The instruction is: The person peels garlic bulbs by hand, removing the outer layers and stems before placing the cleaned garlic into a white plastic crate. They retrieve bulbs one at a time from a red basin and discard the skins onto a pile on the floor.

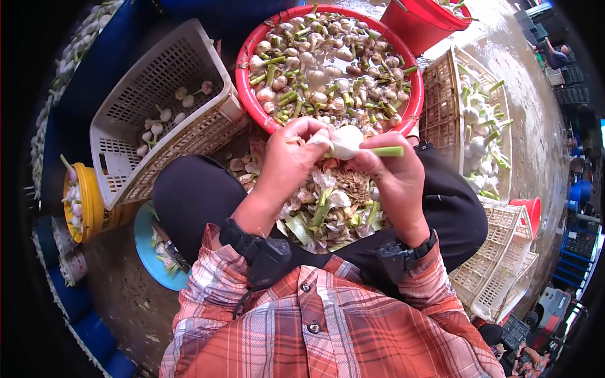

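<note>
Between my two hands is a white garlic bulb point(346, 141) with a short green stem pointing right. My right hand point(392, 173) is closed around its stem end. At the bulb's left side, the fingers of my left hand point(293, 154) are pinched on a pale piece of its skin. Just beyond my hands stands a red tub point(246, 94) of garlic bulbs in murky water. Below them, between my knees, lies a heap of peeled garlic skins point(328, 217) and stem scraps.
At left are a grey-white crate point(126, 104) with several bulbs, a yellow bucket point(97, 201) of garlic, and a blue basin point(148, 252) with a knife point(173, 249). At right stand a crate point(441, 101) full of stemmed garlic, stacked crates point(488, 258) and a red bucket point(416, 28).
</note>
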### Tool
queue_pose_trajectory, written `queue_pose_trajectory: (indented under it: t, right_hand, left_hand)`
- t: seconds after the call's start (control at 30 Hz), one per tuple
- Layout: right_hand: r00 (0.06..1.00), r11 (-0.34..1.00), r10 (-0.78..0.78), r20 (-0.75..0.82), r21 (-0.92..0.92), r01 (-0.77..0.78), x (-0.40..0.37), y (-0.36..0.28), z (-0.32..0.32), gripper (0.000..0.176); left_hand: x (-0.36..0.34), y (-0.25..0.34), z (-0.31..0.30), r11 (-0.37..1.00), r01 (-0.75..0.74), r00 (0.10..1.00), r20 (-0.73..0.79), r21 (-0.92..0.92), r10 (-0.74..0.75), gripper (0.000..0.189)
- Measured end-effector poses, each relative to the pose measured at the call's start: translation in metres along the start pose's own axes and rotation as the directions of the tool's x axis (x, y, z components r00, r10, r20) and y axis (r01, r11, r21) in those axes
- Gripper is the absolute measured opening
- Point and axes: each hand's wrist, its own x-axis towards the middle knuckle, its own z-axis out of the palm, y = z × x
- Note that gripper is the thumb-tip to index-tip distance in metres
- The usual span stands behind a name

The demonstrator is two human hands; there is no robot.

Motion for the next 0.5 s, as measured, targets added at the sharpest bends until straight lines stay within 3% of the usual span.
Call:
queue_pose_trajectory:
  t: [0.03,0.07,0.13,0.17,0.23,0.27,0.33,0.4,0.5]
  right_hand:
    - [0.99,0.945,0.115,-0.077,0.315,-0.086,0.0,-0.004,0.001,0.014]
    - [0.967,0.935,0.187,-0.175,0.334,-0.12,0.003,-0.006,-0.001,0.017]
    - [0.945,0.951,0.214,-0.246,0.272,-0.145,0.006,-0.004,-0.008,0.018]
    - [0.943,0.952,0.214,-0.253,0.272,-0.143,0.006,-0.002,-0.009,0.018]
    - [0.932,0.936,0.289,-0.221,0.27,-0.226,0.005,0.001,-0.012,0.02]
    - [0.93,0.936,0.291,-0.225,0.27,-0.228,0.005,0.002,-0.013,0.02]
    - [0.872,0.867,0.429,-0.236,0.379,-0.324,0.009,0.003,-0.013,0.022]
    - [0.874,0.848,0.438,-0.213,0.42,-0.322,0.01,0.006,-0.01,0.024]
    - [0.938,0.941,0.272,-0.214,0.261,-0.214,0.002,-0.005,0.013,0.022]
  left_hand:
    - [0.003,0.002,-0.001,0.966,0.11,0.993,-0.021,-0.233,-0.118,0.019]
    - [-0.001,0.005,-0.001,0.943,0.14,0.981,-0.084,-0.303,-0.172,0.02]
    - [-0.005,0.012,0.008,0.997,-0.061,0.984,-0.172,-0.052,0.052,0.018]
    - [-0.005,0.009,0.005,0.997,-0.06,0.985,-0.166,-0.051,0.051,0.018]
    - [-0.007,0.003,-0.003,0.942,-0.221,0.973,0.118,0.253,0.197,0.016]
    - [-0.008,0.001,-0.002,0.943,-0.219,0.973,0.122,0.252,0.194,0.016]
    - [-0.01,0.005,0.002,0.984,-0.004,0.992,0.124,0.177,-0.018,0.014]
    - [-0.011,0.005,0.016,0.995,-0.025,0.999,0.032,0.095,0.022,0.015]
    - [-0.012,0.006,0.019,0.981,-0.042,0.999,0.004,0.191,0.042,0.024]
